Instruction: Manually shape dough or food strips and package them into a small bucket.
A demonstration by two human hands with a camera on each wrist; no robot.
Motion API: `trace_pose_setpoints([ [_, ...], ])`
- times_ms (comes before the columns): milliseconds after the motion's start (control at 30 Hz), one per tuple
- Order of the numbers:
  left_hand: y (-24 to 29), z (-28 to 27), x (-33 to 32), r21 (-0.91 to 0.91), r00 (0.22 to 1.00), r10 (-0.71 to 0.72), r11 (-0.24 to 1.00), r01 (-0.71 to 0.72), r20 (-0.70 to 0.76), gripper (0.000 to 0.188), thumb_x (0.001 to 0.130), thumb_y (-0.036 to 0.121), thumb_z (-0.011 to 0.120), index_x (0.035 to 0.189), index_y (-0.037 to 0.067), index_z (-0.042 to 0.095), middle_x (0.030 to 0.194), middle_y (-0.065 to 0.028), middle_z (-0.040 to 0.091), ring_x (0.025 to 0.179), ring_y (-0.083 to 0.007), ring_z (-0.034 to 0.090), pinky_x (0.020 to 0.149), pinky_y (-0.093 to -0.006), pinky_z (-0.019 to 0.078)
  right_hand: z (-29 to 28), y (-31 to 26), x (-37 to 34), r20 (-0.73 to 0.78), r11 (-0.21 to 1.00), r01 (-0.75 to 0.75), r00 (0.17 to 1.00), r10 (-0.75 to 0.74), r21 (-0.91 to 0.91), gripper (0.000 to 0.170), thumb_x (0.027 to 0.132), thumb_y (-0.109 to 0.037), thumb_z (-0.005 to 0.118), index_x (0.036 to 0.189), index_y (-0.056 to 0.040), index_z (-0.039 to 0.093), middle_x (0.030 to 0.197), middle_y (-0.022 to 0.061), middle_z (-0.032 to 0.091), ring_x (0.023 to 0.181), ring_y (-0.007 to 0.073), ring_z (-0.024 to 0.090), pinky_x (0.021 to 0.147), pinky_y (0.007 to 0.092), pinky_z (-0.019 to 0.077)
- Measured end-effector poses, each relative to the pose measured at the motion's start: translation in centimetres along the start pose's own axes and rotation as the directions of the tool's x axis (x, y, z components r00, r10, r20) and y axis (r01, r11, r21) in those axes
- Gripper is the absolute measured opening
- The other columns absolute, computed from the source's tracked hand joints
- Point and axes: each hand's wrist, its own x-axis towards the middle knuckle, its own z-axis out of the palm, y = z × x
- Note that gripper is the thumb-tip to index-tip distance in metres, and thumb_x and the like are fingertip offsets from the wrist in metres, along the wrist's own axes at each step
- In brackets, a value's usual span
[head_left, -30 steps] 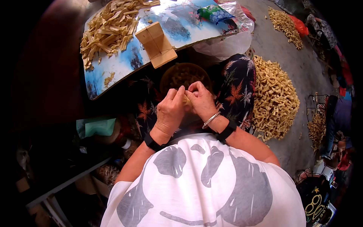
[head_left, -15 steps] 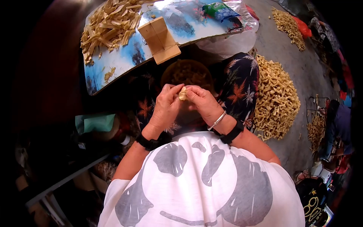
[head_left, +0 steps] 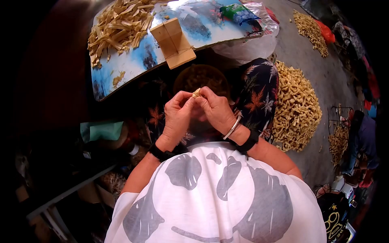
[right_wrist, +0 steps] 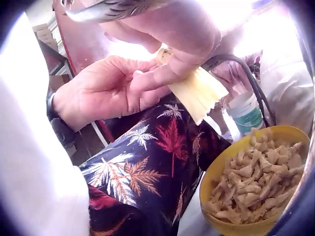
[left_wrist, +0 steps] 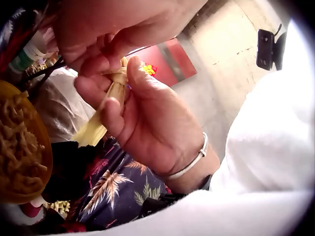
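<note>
Between my fingertips is a flat pale-yellow strip (right_wrist: 199,93) tied in a small knot, its ragged tail hanging out below. My left hand (head_left: 177,115) pinches the knot (head_left: 196,93) from the left, thumb and forefinger bent at it. On the other side my right hand (head_left: 219,113), with a bracelet at the wrist, grips the same piece. In the left wrist view the right thumb presses near the knot, and the tail (left_wrist: 91,130) comes out past the curled fingers. Under the hands stands a yellow bowl (right_wrist: 209,191) holding many small knotted pieces.
A painted board table (head_left: 129,67) stands ahead, bearing a pile of loose strips (head_left: 121,28), an L-shaped wooden block (head_left: 174,44) and a green packet (head_left: 239,14). Right of my leg lies a large heap of knotted pieces (head_left: 298,107) on the floor.
The hands have shifted their grip around the strip. A second ago the fingers mostly covered it; then the knot showed between the thumbs, and now it is tipped upward at the fingertips.
</note>
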Motion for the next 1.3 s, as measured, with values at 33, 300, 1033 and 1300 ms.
trace_pose_setpoints([
  [33,-0.1,-0.3,0.3,0.046,1.000,0.006,0.999,-0.005,-0.027,0.008,0.091,0.004,0.063,0.097,0.000,0.067,0.081,0.0006,0.066,0.070,-0.0039,0.058,0.063,-0.0193,0.0479,-0.2,-0.4,0.0,0.005,0.996,0.035,0.999,-0.035,-0.086,0.021,0.098,-0.021,0.056,0.102,-0.0003,0.056,0.076,0.0105,0.067,0.063,0.0179,0.067,0.058,0.0286,0.0544],
  [300,1.8,-2.8,1.3,0.100,0.998,-0.058,0.993,0.055,0.026,0.007,0.090,0.006,0.064,0.091,0.001,0.069,0.071,0.0004,0.062,0.057,-0.0063,0.053,0.054,-0.0196,0.0435,-1.7,0.1,-0.8,-0.026,0.869,0.275,0.949,-0.313,-0.412,0.011,0.094,-0.014,0.059,0.096,-0.0028,0.056,0.073,0.0170,0.063,0.068,0.0367,0.064,0.056,0.0410,0.0479],
  [1033,0.0,-0.8,0.1,0.136,0.969,-0.169,0.980,0.146,0.178,0.018,0.097,0.019,0.059,0.089,0.004,0.064,0.067,0.0059,0.051,0.052,-0.0018,0.038,0.046,-0.0172,0.0288,-1.3,0.9,2.9,-0.060,0.905,0.233,0.961,-0.271,-0.355,0.018,0.092,-0.013,0.060,0.107,-0.0026,0.062,0.078,0.0133,0.069,0.071,0.0260,0.069,0.064,0.0320,0.0526],
  [1300,2.3,-1.5,-0.1,-0.060,0.921,-0.318,0.939,0.339,0.227,0.019,0.099,0.019,0.058,0.089,0.003,0.062,0.062,0.0093,0.041,0.049,-0.0006,0.030,0.045,-0.0168,0.0235,-2.1,1.0,3.2,0.176,0.982,-0.035,0.984,0.002,0.187,0.014,0.090,-0.016,0.067,0.095,-0.0037,0.061,0.071,-0.0031,0.059,0.059,0.0060,0.052,0.053,0.0241,0.0442],
])
